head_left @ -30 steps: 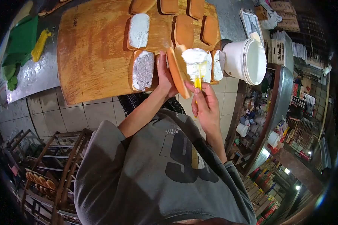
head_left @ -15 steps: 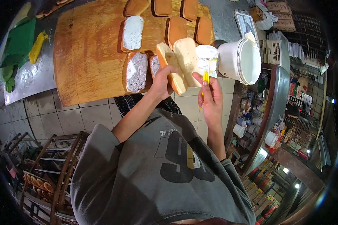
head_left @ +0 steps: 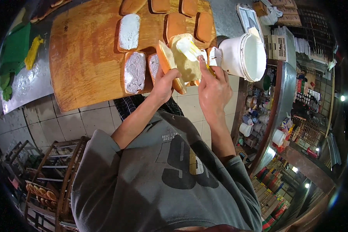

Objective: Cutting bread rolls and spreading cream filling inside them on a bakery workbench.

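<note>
A split bread loaf (head_left: 186,69) lies opened like a book in my left hand (head_left: 164,87), whose fingers wrap around its near end. My right hand (head_left: 215,91) grips a yellow-handled spreader (head_left: 210,70). White cream (head_left: 189,48) lies on the upper part of the loaf's pale inner face, where the spreader's head presses; that head is mostly covered by cream. Just left of the loaf are a cream-topped bread piece (head_left: 134,73) and another (head_left: 129,31) farther away. A third white-coated piece (head_left: 215,57) shows beside my right fingers.
A wooden board (head_left: 85,46) carries the bread, with several plain brown loaves (head_left: 176,25) on its far side. At its right stands an open white bucket (head_left: 236,56). Green plastic (head_left: 17,50) and a yellow cloth (head_left: 34,52) lie leftward. A rack (head_left: 58,166) stands lower left.
My right hand has swung the cream-loaded spreader left onto the loaf's inner face, leaving cream there. My left hand still holds the loaf. The whole view has shifted slightly.
</note>
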`<state>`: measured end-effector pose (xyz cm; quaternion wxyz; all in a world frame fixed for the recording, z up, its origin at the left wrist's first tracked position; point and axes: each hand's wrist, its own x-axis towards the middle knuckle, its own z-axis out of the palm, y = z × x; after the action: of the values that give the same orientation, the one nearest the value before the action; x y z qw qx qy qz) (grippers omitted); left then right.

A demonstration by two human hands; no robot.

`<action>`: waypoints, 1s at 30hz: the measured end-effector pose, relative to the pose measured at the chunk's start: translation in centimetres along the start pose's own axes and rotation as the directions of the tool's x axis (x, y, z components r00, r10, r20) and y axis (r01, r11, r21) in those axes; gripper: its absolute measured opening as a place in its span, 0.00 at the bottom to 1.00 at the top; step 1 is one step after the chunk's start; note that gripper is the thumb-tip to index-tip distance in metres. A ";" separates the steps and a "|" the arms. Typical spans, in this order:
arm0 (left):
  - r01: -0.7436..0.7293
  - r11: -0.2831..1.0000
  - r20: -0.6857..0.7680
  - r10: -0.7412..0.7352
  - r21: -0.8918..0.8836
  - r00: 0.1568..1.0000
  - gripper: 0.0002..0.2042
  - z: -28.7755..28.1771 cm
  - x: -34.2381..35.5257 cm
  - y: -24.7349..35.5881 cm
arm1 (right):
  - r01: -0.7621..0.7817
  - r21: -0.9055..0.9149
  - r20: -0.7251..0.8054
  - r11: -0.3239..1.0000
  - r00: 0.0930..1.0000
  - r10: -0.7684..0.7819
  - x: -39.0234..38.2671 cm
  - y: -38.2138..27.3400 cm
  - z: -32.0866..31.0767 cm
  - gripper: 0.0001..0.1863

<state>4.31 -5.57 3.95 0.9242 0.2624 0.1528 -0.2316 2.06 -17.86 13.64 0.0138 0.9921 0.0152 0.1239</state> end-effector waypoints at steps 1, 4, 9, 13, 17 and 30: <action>-0.040 0.999 0.021 0.040 0.000 0.999 0.36 0.4 -0.1 0.2 | -0.008 -0.002 -0.001 1.000 1.000 0.008 0.0 -0.4 0.0 0.29; -0.083 0.995 -0.017 0.082 -0.062 0.996 0.39 1.8 -0.1 1.7 | -0.068 -0.077 0.034 0.995 0.997 0.071 -1.0 -1.1 0.0 0.27; -0.305 0.946 0.050 0.312 -0.111 0.949 0.39 3.4 1.3 5.3 | -0.139 0.079 0.038 0.987 0.990 0.136 -9.6 2.3 -2.2 0.23; -0.061 0.998 0.040 0.061 -0.017 0.997 0.37 3.1 1.2 5.9 | -0.594 0.676 0.350 0.436 0.780 0.519 -8.0 5.6 -2.5 0.16; 0.119 0.985 0.121 -0.134 0.125 0.984 0.37 3.8 1.2 3.4 | -0.394 0.889 0.459 -0.235 0.777 0.432 -0.9 7.8 1.1 0.14; 0.125 0.991 0.197 -0.114 -0.041 0.974 0.44 6.0 6.5 -4.6 | -0.666 0.683 0.387 0.300 0.678 0.625 1.1 23.9 -7.9 0.12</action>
<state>8.37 -14.65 4.31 0.9257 0.2045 0.0837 -0.3071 1.82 -41.46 22.30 -0.4702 0.8145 -0.3314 0.0752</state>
